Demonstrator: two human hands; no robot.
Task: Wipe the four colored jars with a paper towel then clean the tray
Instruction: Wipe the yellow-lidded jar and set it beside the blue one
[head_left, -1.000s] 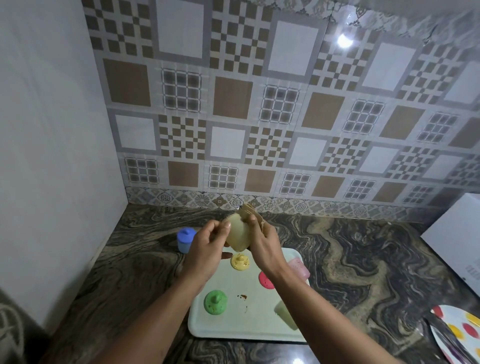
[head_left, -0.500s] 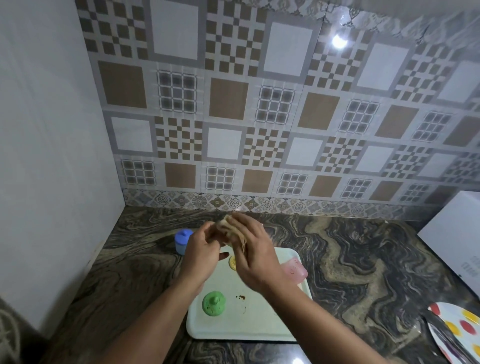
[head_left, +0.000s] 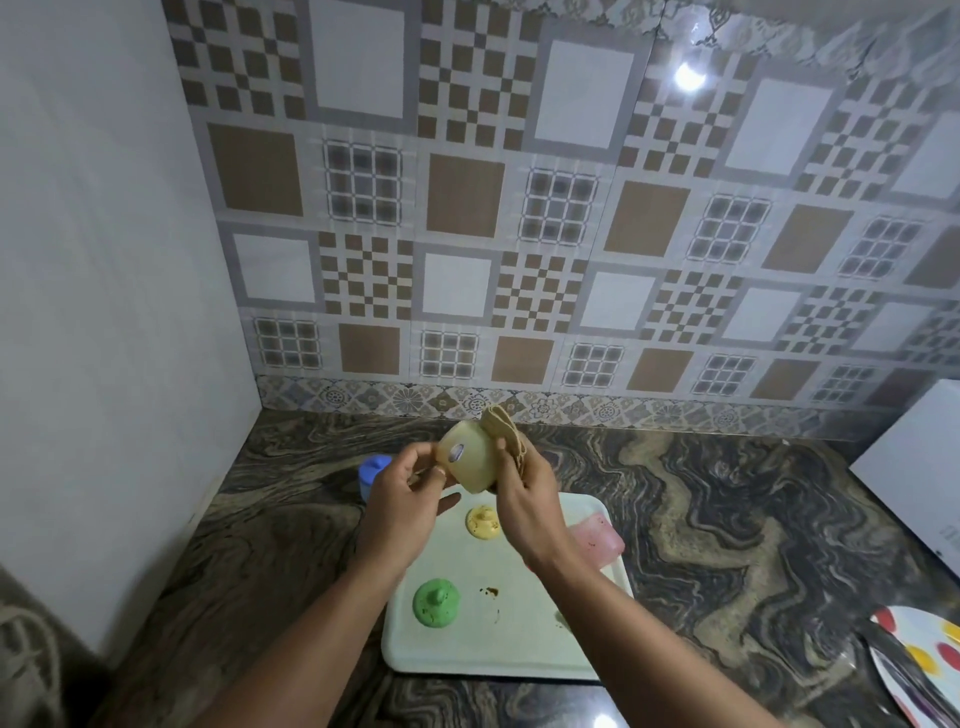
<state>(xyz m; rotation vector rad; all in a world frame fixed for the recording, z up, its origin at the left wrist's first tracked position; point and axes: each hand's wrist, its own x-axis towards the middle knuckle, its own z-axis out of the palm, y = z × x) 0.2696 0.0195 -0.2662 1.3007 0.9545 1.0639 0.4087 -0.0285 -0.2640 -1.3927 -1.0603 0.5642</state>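
My left hand (head_left: 402, 499) grips a pale yellow jar (head_left: 467, 460), lidless and tipped on its side above the tray, its base with a small sticker turned toward me. My right hand (head_left: 524, 493) holds a folded brown paper towel (head_left: 506, 434) against the jar's right side. Below lies the pale green tray (head_left: 519, 660) with a yellow lid (head_left: 483, 522), a green lid (head_left: 436, 604) and brown stains (head_left: 489, 591). A pink jar (head_left: 597, 540) lies at the tray's right edge, partly behind my right wrist. A blue jar (head_left: 373, 475) with its lid on stands on the counter, left of the tray.
The marbled dark counter (head_left: 727, 519) runs to a tiled back wall and a white wall on the left. A white box (head_left: 914, 467) sits at the right edge. A plate with coloured dots (head_left: 919, 670) lies at the bottom right.
My right hand, which covered the jar with the towel half a second ago, has slid to its right side, so the jar and its base show again. The camera view has shifted slightly.
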